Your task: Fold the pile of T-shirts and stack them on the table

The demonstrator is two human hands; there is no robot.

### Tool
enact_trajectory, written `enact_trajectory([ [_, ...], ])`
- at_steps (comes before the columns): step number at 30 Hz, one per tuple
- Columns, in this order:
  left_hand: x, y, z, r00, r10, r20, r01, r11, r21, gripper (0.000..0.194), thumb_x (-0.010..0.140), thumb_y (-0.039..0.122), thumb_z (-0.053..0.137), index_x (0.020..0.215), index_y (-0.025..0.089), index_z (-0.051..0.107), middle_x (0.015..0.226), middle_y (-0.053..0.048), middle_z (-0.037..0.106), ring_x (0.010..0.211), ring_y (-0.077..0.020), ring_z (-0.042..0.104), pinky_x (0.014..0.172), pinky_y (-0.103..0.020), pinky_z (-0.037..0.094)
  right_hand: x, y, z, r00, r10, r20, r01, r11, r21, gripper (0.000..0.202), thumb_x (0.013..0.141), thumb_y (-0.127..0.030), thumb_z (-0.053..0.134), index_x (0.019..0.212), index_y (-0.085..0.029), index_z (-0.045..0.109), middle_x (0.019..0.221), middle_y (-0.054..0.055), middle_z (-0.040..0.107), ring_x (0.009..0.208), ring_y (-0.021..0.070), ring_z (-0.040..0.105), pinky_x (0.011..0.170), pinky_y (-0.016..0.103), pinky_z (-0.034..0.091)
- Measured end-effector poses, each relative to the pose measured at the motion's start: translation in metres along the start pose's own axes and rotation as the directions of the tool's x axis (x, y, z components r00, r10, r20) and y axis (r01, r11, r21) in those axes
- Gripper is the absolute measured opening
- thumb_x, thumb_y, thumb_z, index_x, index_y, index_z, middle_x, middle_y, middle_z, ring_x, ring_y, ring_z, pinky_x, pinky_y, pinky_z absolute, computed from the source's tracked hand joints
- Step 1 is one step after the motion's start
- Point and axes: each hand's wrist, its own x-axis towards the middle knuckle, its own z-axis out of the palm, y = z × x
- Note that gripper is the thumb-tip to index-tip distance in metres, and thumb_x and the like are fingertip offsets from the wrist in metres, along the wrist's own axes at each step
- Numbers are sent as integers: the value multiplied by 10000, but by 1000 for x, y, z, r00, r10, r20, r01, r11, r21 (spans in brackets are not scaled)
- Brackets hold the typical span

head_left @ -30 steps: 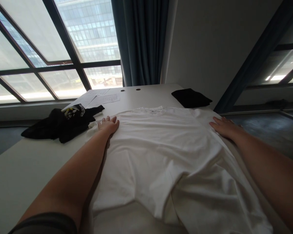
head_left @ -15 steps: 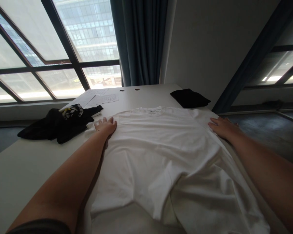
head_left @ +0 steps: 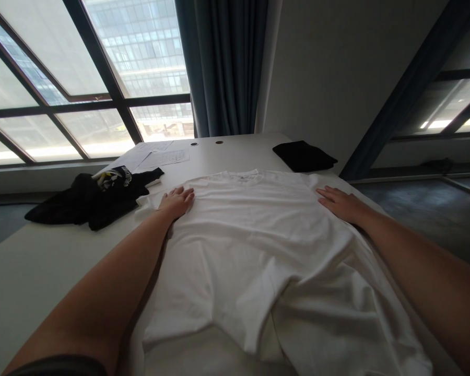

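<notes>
A white T-shirt [head_left: 250,224] lies spread on the white table [head_left: 43,277], its collar at the far side and its near part wrinkled and folded over. My left hand [head_left: 177,201] rests flat on the shirt's left side near the sleeve, fingers stretched out and holding nothing. On the right, my right hand [head_left: 341,202] lies on the cloth by the other sleeve, its fingers extended and apart.
A crumpled black garment [head_left: 102,196] with a print lies at the left. A folded black cloth [head_left: 304,156] sits at the back right. Papers [head_left: 164,158] lie at the back left, before a window and a blue curtain [head_left: 225,68].
Both hands have moved inward over the shirt, my left hand a little to the right and my right hand to the left. The shirt has hardly changed.
</notes>
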Motion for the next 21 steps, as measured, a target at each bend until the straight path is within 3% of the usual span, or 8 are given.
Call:
enact_trajectory([
  [5,2,6,-3,989,-94,117,98,995,-30,701,1032,698,228,1684,447,276,1796,-50,143,1615,-491,122,1130,-856,202,5,2,-1,999,28,45,-27,999,-23,720,1030,-602,273,1667,-288,394,1765,86,266,1614,386,235,1268,676,210],
  [11,-4,1,-7,979,-132,152,139,990,-32,741,1007,751,208,1691,467,217,1801,-22,68,1632,-461,62,1149,-864,148,8,0,-3,996,72,60,-69,997,-43,765,1006,-668,267,1682,-321,352,1769,57,253,1619,395,214,1277,662,213],
  [16,-11,-14,-5,986,-131,107,135,990,-28,781,1008,755,245,1695,385,279,1793,-78,124,1619,-482,124,1117,-870,234,7,0,-1,994,90,54,-86,994,-66,803,999,-679,240,1689,-280,340,1772,97,226,1609,418,231,1254,704,222],
  [19,-15,-22,-5,997,-72,-14,72,997,-42,685,1051,632,292,1624,298,463,1734,-155,324,1555,-491,311,1104,-864,267,8,3,1,997,76,25,-75,995,-64,799,997,-685,256,1678,-282,366,1763,103,257,1603,411,255,1252,694,232],
  [21,-21,-23,-7,995,2,-103,-7,999,-47,601,1067,527,328,1514,230,598,1638,-193,476,1479,-460,442,1134,-792,315,8,5,2,997,70,15,-69,996,-59,794,995,-686,267,1670,-284,382,1759,101,272,1602,397,267,1257,676,237],
])
